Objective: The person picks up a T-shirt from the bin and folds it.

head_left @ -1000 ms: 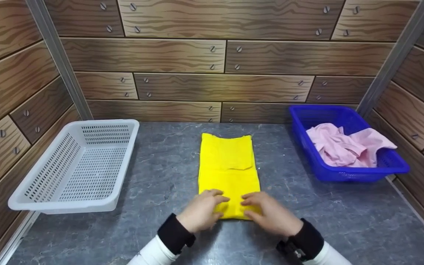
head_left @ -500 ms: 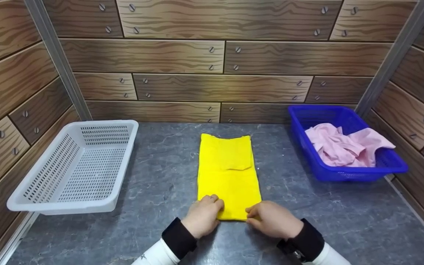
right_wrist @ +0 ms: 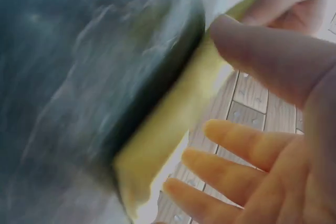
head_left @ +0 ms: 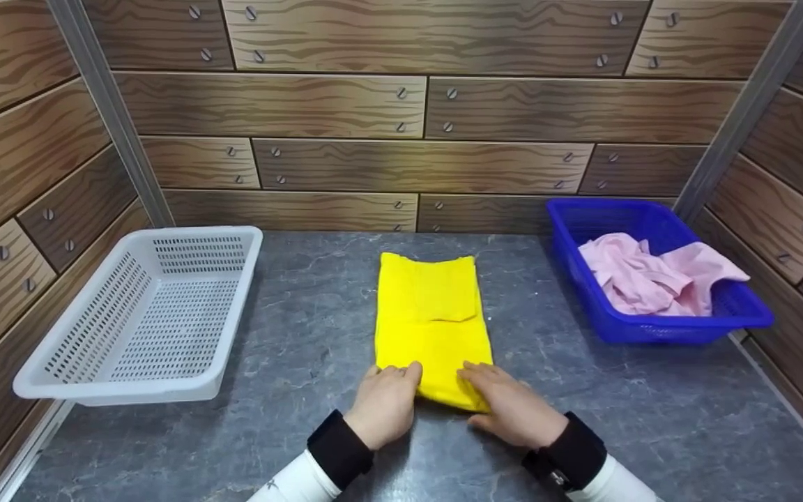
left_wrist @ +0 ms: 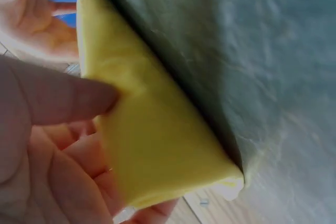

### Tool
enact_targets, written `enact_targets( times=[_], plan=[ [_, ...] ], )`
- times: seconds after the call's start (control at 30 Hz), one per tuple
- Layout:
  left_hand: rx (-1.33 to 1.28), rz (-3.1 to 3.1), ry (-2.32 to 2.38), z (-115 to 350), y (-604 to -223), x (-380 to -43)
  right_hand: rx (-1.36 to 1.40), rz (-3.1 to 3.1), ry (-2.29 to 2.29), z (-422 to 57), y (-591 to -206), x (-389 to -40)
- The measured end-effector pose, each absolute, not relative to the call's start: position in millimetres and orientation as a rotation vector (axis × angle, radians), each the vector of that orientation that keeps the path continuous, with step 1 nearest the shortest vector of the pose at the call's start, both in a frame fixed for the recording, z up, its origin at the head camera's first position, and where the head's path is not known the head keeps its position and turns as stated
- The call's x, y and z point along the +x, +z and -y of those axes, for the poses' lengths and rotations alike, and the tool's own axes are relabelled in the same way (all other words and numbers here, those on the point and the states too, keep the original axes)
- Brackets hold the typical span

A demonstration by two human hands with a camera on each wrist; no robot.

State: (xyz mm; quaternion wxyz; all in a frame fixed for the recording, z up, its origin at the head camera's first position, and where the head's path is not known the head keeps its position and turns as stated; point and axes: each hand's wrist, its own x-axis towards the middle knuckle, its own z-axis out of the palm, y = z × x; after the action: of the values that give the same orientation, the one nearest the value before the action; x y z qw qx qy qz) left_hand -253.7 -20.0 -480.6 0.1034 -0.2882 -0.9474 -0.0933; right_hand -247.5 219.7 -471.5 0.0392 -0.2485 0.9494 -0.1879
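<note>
A folded yellow garment (head_left: 436, 335) lies lengthwise on the grey tabletop, its near edge raised, lower on the left than on the right. My left hand (head_left: 385, 403) pinches its near left corner. In the left wrist view the thumb (left_wrist: 79, 98) presses on one face of the yellow fold (left_wrist: 152, 145), with fingers behind it. My right hand (head_left: 513, 404) is at the near right corner. In the right wrist view its thumb (right_wrist: 252, 45) lies along the garment's edge (right_wrist: 163, 124), while the other fingers (right_wrist: 231, 169) are spread and fairly straight, apart from the cloth.
To the left stands a white perforated basket (head_left: 217, 387) with nothing in it. A blue basket (head_left: 694, 331) on the right holds crumpled pink cloth (head_left: 652, 279). Wood-patterned walls (head_left: 346, 104) enclose the grey tabletop (head_left: 304, 307) at the back and sides.
Both hands settled at the garment's near corners, and its near edge has come up off the table. The right hand's fingers went from bent to straighter. The baskets stayed put.
</note>
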Motion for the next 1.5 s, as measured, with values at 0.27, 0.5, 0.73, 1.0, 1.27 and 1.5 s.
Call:
enact_targets(
  times=[0.27, 0.5, 0.73, 1.0, 1.27, 1.5],
  plan=[
    [-0.85, 2.838, -0.26, 29.7, -480.9, -251.4, -0.852, -2.993, -0.489, -229.2, -476.8, -254.5],
    [-0.812, 2.908, -0.11, 34.7, -473.8, -253.1, -0.967, -3.031, -0.516, -233.7, -472.7, -255.4],
    [-0.986, 3.067, -0.361, 45.5, -446.8, -250.9, -0.963, -2.851, -0.603, -243.9, -449.9, -251.2],
    [-1.301, 3.239, -0.837, 65.8, -411.2, -249.3, -0.882, -2.402, -0.807, -260.8, -414.9, -240.1],
    [-0.949, 2.937, -1.357, 80.3, -414.7, -276.1, -0.679, -2.512, -1.224, -268.0, -415.3, -259.4],
    [-0.312, 2.57, -2.047, 64.9, -429.2, -317.0, -0.274, -2.332, -1.811, -251.3, -427.2, -296.7]
  ],
)
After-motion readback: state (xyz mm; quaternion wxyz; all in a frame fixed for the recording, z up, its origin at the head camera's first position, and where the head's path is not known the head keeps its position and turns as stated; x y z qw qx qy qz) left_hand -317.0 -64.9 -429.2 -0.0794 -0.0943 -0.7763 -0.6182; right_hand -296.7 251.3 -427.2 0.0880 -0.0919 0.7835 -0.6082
